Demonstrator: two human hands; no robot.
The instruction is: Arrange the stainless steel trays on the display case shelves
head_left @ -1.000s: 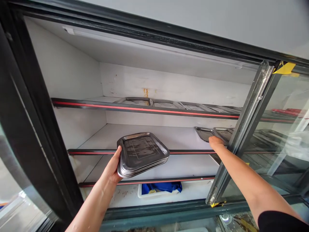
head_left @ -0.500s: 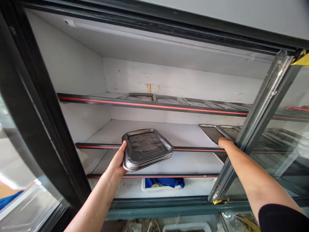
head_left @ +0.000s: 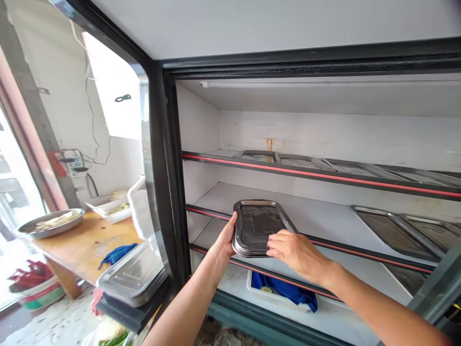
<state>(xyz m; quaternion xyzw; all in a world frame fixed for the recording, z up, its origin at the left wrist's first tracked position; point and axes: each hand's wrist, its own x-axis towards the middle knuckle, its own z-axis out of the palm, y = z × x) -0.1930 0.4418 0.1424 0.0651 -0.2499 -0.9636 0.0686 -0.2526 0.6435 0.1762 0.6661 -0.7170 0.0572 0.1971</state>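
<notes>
My left hand (head_left: 226, 236) grips the left edge of a stack of steel trays (head_left: 256, 226), held in front of the middle shelf (head_left: 317, 218) of an open display cabinet. My right hand (head_left: 293, 250) rests on the stack's near right edge, fingers curled over the top tray. A single steel tray (head_left: 391, 231) lies flat on the middle shelf to the right, with another tray (head_left: 435, 230) beside it.
Several trays (head_left: 309, 162) line the upper shelf. A white tub holding a blue cloth (head_left: 284, 288) sits on the bottom shelf. Left of the cabinet, a wooden table (head_left: 86, 240) carries dishes, a blue cloth and another tray stack (head_left: 133, 274).
My right hand left the tray on the middle shelf and came back to the held stack. The view swung left, showing the wooden table.
</notes>
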